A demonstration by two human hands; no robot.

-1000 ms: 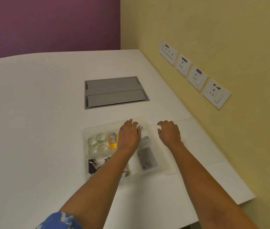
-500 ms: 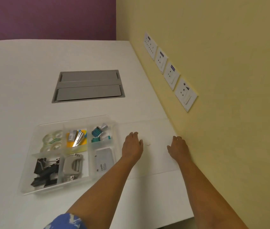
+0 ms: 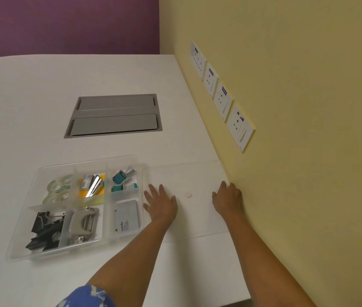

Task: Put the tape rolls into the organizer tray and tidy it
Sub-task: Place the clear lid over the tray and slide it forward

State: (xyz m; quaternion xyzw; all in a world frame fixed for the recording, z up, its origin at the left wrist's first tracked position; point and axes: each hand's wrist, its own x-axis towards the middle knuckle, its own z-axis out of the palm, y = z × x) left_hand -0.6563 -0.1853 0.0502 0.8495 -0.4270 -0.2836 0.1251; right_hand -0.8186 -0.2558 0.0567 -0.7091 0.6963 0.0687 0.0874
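Two hands lie flat on a clear lid (image 3: 186, 173) that rests on the white desk (image 3: 31, 96). The left hand (image 3: 161, 203) has its fingers spread wide and holds nothing; it presses down on the lid's left part. The right hand (image 3: 227, 199) sits at the lid's right edge, close to the yellow wall (image 3: 308, 85). Its fingers curl at that edge, and I cannot tell if it grips the lid or only rests there. Between the two hands there is one small pink round spot (image 3: 188, 194) on the lid.

Just to the left of the left hand sits one clear tray (image 3: 20, 251) with little boxes inside it. The tape rolls (image 3: 59, 190) are already in the tray, in the far left box, well away from both hands. I count about four, stacked close together, so the number is hard to tell. The next box has a yellow pad (image 3: 83, 192) with one silver stapler (image 3: 94, 185) on top. The box nearest the left hand's fingers holds teal and silver bits (image 3: 121, 177). Right beside the left hand's thumb is one grey box of pins (image 3: 126, 218). Further left is one grey hole punch (image 3: 83, 222), then a heap of black clips (image 3: 42, 231).

Far past the hands, one grey flap panel (image 3: 114, 116) is set into the desk. Four white wall sockets (image 3: 219, 96) sit in a row on the wall, beyond the right hand.
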